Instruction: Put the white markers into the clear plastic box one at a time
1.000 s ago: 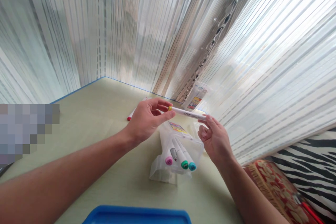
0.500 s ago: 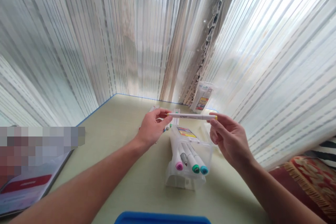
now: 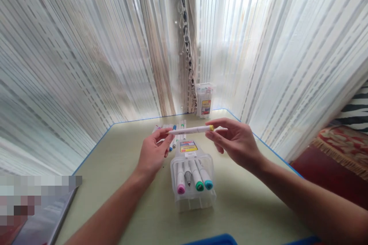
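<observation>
A white marker with yellow ends (image 3: 190,129) is held level above the table between my two hands. My left hand (image 3: 153,149) pinches its left end, and my right hand (image 3: 234,138) grips the yellow end on the right. Just below lies a clear plastic marker case (image 3: 213,168), its open end facing me. Inside it are several white markers, among them a pink-ended one (image 3: 181,187), a green-ended one (image 3: 199,184) and a turquoise-ended one (image 3: 208,183). Behind my hands, several more markers (image 3: 174,143) lie on the table, partly hidden.
A second clear marker case (image 3: 205,101) stands upright at the table's back edge, by the string curtain (image 3: 126,53) and a bead strand (image 3: 185,34). A blue object (image 3: 214,239) shows at the front. A dark-edged flat item (image 3: 61,214) lies at the left.
The view has turned, so the table and cases appear farther left. Both hands still hold the marker, which now slants slightly with its right end higher.
</observation>
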### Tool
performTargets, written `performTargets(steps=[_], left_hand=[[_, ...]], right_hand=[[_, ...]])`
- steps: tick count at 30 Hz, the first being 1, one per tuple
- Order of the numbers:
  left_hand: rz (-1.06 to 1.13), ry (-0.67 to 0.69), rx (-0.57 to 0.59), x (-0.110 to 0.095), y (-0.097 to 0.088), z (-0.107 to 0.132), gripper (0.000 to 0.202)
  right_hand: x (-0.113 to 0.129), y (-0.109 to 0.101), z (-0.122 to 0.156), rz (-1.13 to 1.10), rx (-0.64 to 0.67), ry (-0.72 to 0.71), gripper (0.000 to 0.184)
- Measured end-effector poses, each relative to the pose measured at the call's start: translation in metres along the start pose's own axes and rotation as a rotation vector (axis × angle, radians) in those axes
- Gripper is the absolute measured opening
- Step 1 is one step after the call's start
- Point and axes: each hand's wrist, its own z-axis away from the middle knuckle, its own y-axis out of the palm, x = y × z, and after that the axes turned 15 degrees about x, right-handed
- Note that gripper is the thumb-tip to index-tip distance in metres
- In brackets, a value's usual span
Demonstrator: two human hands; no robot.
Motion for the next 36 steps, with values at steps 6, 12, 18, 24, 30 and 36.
performTargets(steps=[6,12,18,24,30,36], left_hand=[[0.023,0.091,-0.025,-0.002,0.0,-0.001,0.038],[0.064,0.217,-0.12,-0.014,0.004,0.007,0.034],[0.053,0.305,-0.058,-0.027,0.009,0.017,0.029],[0.043,0.34,0.001,-0.032,0.013,0.022,0.026],[0.016,0.337,-0.019,-0.028,0.01,0.019,0.025],[-0.022,0.288,-0.088,-0.024,0.006,0.015,0.026]], right_hand=[[0.0,-0.002,-0.002,0.012,-0.035,0.006,0.029],[-0.009,-0.009,-0.007,0.112,-0.084,0.115,0.032],[-0.026,-0.013,-0.01,0.149,-0.041,0.22,0.04],[-0.031,-0.014,-0.008,0.141,-0.016,0.248,0.041],[-0.033,-0.016,-0.007,0.155,-0.027,0.246,0.039],[-0.028,-0.016,-0.007,0.144,-0.088,0.156,0.032]])
